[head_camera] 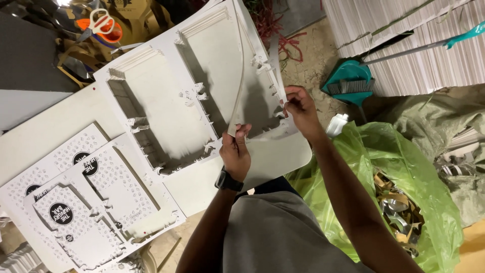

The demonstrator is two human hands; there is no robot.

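On a dusty floor (313, 45) beside a green bag (404, 167) of scraps, both the left hand (235, 151) and right hand (299, 107) pinch a white card strip (240, 76) over the punched card stack's (166, 101) near-right corner

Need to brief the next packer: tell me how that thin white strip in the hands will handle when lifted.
Probably floppy: the strip already bows between the left hand and right hand. Likely light, since fingertips alone carry it. Possibly easy to tear, being narrow card.
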